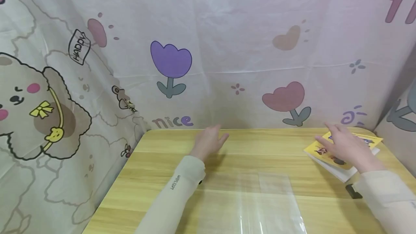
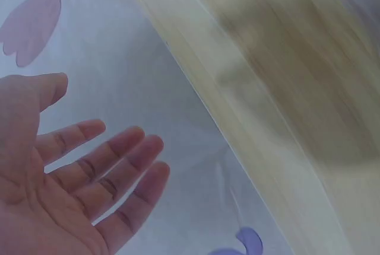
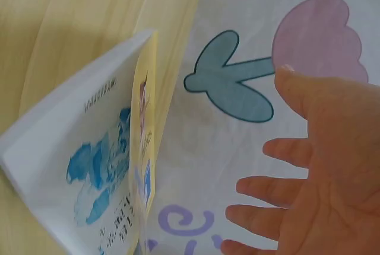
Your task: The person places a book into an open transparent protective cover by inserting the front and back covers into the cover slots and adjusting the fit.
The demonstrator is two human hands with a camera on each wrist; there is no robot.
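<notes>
My left hand (image 1: 208,142) hovers over the far edge of the wooden table, fingers extended and palm bare in the left wrist view. Above the table's far right part is my right hand (image 1: 349,149), its fingers spread. Beneath it in the head view lies a thin booklet (image 1: 320,151) with a yellow illustrated cover, standing partly open. The right wrist view shows a white page (image 3: 98,172) with a blue picture and print; there the fingers are apart from the booklet. A clear plastic sleeve (image 1: 276,205) lies flat at the table's near middle, between the forearms.
The light wood table (image 1: 156,161) meets a printed cloth (image 1: 227,46) along its back edge. More patterned cloth (image 1: 74,169) hangs on the left side. A small black object (image 1: 353,191) sits at the right wrist.
</notes>
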